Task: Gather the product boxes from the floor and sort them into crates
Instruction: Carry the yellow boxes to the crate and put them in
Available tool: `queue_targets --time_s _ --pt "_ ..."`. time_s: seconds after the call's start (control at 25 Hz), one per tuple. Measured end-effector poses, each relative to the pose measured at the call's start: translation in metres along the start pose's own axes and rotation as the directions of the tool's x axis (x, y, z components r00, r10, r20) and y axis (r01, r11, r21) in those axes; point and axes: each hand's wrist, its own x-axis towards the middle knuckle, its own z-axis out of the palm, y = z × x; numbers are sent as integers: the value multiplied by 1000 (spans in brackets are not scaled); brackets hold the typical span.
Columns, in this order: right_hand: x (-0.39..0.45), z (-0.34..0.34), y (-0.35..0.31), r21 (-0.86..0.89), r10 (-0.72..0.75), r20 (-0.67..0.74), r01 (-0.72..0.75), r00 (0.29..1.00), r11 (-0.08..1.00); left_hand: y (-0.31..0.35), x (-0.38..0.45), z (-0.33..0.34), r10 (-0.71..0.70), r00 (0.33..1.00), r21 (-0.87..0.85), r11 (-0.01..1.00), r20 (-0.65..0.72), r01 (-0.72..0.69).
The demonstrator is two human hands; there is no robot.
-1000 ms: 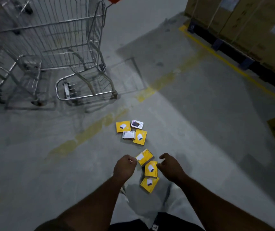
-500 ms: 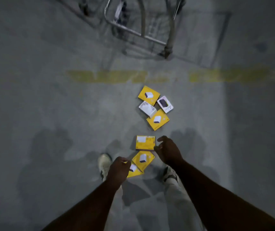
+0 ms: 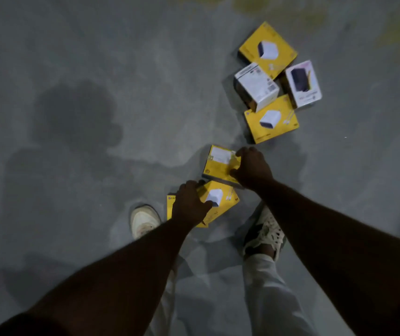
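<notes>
Several small product boxes lie on the grey concrete floor. My right hand (image 3: pixel 252 167) grips the right edge of a yellow box with a white label (image 3: pixel 218 164). My left hand (image 3: pixel 189 204) closes over a yellow box showing a white charger (image 3: pixel 220 200), which lies on another yellow box (image 3: pixel 170 206) mostly hidden under my hand. Farther off sits a cluster: a yellow box (image 3: pixel 268 48), a white box (image 3: pixel 257 86), a white box picturing a dark device (image 3: pixel 303 83), and a yellow box (image 3: pixel 271 120).
My two shoes stand just behind the near boxes, the left shoe (image 3: pixel 144 221) and the right shoe (image 3: pixel 264 235). A faded yellow floor line (image 3: pixel 279 6) runs along the top edge. Shadows darken the floor at left.
The view has dropped closer to the floor; the trolley has left the frame. Both hands have come down onto the near yellow boxes and closed on them.
</notes>
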Motion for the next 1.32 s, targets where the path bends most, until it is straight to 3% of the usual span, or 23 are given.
queue_targets --time_s 0.12,0.24,0.36,0.48,0.6,0.76,0.88,0.92,1.04,1.12,1.2,1.32 --pt "35 33 22 -69 -26 33 28 999 997 -20 42 23 63 998 107 992 2 -62" --pt "52 50 37 -45 -54 -24 53 998 998 -33 66 37 50 994 168 984 94 -66" --pt "52 55 45 55 96 45 -99 994 994 -39 76 44 61 988 212 973 138 -90" --pt "41 54 57 317 235 217 -296 947 901 -35 64 40 -33 988 -132 990 153 54" --pt "18 51 57 580 238 320 -388 917 717 -30 40 31 -187 972 -541 807 146 236" --pt "-12 59 49 693 176 485 -499 857 521 -26 28 18 -206 972 -668 709 109 225" --pt "-19 67 35 756 71 566 -551 822 353 -30 30 14 -100 968 -757 607 229 242" --pt "-21 69 31 759 38 574 -549 818 349 -32 31 10 -63 963 -759 604 261 245" --pt "-28 82 23 715 17 573 -510 820 478 -41 39 -5 -78 941 -542 801 328 255" --pt "-35 95 20 711 24 550 -483 835 511 -50 42 -14 -100 931 -468 843 350 266" --pt "-43 109 16 747 56 512 -477 857 464 -65 42 -22 -146 930 -558 765 337 322" --pt "-50 142 24 753 236 422 -484 875 445 -88 20 -32 -163 926 -714 597 339 367"
